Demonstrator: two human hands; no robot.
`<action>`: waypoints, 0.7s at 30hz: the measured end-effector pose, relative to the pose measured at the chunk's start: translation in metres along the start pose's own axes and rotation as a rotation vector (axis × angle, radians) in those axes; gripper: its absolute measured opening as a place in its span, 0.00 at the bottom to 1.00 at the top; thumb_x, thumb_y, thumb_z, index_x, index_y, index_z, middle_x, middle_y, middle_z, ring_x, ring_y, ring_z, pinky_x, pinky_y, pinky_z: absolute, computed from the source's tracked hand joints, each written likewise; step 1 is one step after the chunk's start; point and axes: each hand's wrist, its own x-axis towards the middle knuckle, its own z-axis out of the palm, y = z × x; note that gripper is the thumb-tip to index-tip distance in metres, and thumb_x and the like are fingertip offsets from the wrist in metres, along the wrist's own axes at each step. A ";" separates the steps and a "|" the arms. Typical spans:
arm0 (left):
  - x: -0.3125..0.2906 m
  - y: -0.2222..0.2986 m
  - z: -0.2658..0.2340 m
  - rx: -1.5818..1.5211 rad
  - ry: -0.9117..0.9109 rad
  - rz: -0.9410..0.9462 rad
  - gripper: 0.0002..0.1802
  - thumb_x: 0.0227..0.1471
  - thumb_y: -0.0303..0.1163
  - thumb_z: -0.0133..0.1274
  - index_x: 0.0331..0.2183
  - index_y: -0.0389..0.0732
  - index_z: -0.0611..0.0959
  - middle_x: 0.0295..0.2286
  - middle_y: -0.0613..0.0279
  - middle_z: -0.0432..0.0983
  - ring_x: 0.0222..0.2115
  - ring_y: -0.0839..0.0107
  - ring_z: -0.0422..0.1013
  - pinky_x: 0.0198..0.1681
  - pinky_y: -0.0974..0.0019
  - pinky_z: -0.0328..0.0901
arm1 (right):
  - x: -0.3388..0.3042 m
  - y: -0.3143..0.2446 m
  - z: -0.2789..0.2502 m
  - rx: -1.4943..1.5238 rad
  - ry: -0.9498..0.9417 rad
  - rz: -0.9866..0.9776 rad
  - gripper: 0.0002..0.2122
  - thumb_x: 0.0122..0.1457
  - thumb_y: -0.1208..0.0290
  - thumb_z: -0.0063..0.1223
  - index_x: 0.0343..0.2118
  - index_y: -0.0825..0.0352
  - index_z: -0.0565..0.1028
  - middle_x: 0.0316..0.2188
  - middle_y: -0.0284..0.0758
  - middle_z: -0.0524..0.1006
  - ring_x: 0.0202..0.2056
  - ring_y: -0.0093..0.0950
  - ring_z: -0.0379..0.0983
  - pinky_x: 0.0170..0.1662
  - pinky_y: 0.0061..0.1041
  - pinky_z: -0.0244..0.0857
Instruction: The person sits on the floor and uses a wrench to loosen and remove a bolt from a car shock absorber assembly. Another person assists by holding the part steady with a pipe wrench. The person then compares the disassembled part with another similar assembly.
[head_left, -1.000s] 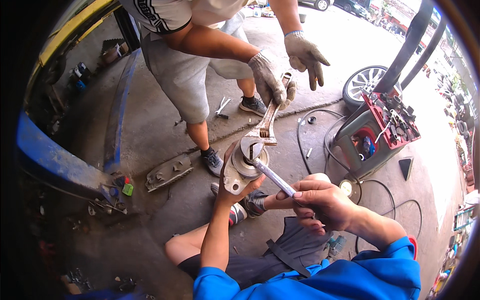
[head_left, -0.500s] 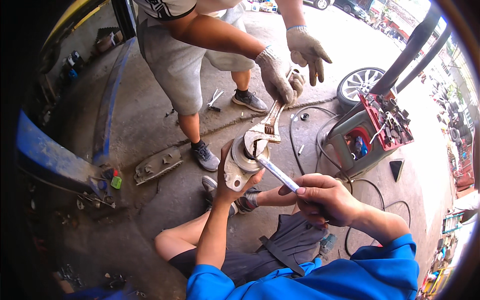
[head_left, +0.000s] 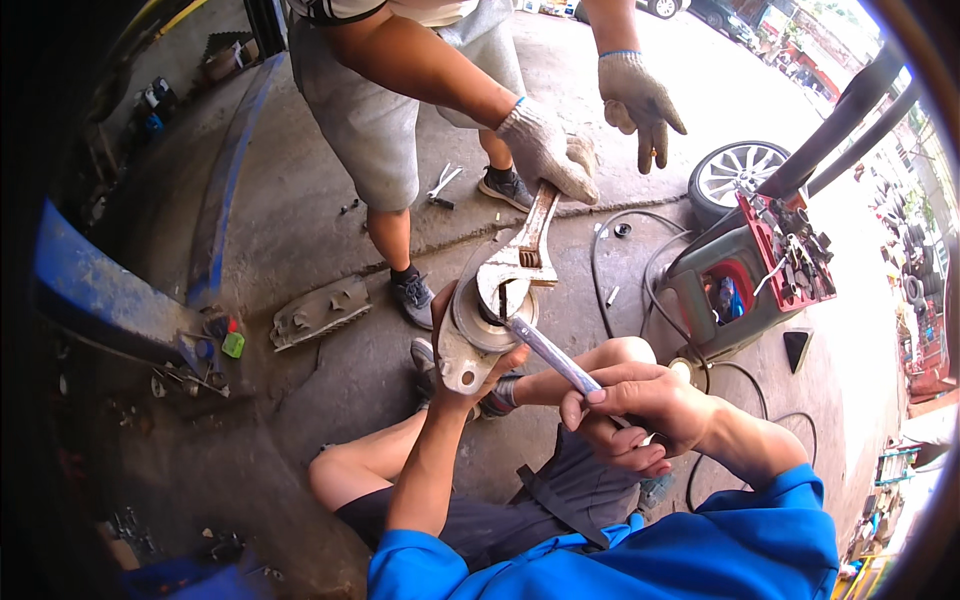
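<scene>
My left hand [head_left: 458, 401] grips a round metal mount with a flat, holed flange [head_left: 462, 350] from below and the side; part of the hand is hidden behind it. In my right hand [head_left: 660, 408] is a silver wrench [head_left: 555, 358], its far end at the mount's centre. A co-worker's gloved hand [head_left: 548, 152] rests on the handle end of a worn adjustable wrench [head_left: 538, 225]. That wrench's jaws lie over the mount's centre, against the silver wrench's tip. The co-worker's other gloved hand [head_left: 640, 105] hangs free, fingers extended.
A grey stool [head_left: 715, 270] carries a red tray of tools [head_left: 790, 250] at the right. Behind it lies a wheel [head_left: 735, 175]. A black hose [head_left: 600, 270] winds over the floor. Left are a flat metal piece [head_left: 320, 312] and a blue lift arm [head_left: 110, 290].
The mount and both wrenches have shifted slightly left in the picture. The co-worker's gloved hand has loosened from round the handle to lie over its end. My right fingers have spread a little.
</scene>
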 end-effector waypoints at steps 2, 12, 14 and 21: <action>-0.001 -0.003 -0.004 -0.027 -0.004 -0.030 0.56 0.35 0.45 0.75 0.57 0.34 0.60 0.50 0.54 0.68 0.51 0.63 0.67 0.56 0.59 0.62 | 0.006 -0.004 0.002 0.011 -0.006 0.018 0.17 0.72 0.61 0.35 0.47 0.72 0.66 0.17 0.28 0.57 0.13 0.20 0.56 0.13 0.21 0.57; -0.001 -0.003 -0.009 -0.084 0.009 -0.110 0.56 0.36 0.48 0.76 0.57 0.36 0.59 0.51 0.56 0.67 0.51 0.65 0.66 0.57 0.60 0.61 | 0.022 0.000 0.027 -0.091 0.213 -0.131 0.14 0.70 0.63 0.42 0.39 0.72 0.67 0.14 0.25 0.52 0.12 0.16 0.47 0.11 0.20 0.46; -0.005 -0.012 -0.015 -0.138 0.005 -0.192 0.55 0.36 0.46 0.76 0.56 0.36 0.60 0.50 0.57 0.67 0.51 0.66 0.66 0.56 0.61 0.61 | 0.025 0.003 0.032 -0.074 0.220 -0.153 0.14 0.70 0.63 0.42 0.39 0.72 0.67 0.14 0.25 0.52 0.11 0.16 0.47 0.10 0.20 0.46; -0.022 -0.028 -0.023 -0.302 0.015 -0.358 0.49 0.37 0.39 0.76 0.54 0.39 0.62 0.48 0.59 0.69 0.48 0.69 0.67 0.54 0.62 0.63 | 0.031 0.017 0.041 -0.065 0.242 -0.212 0.12 0.68 0.64 0.46 0.36 0.71 0.69 0.14 0.24 0.53 0.11 0.15 0.48 0.09 0.18 0.45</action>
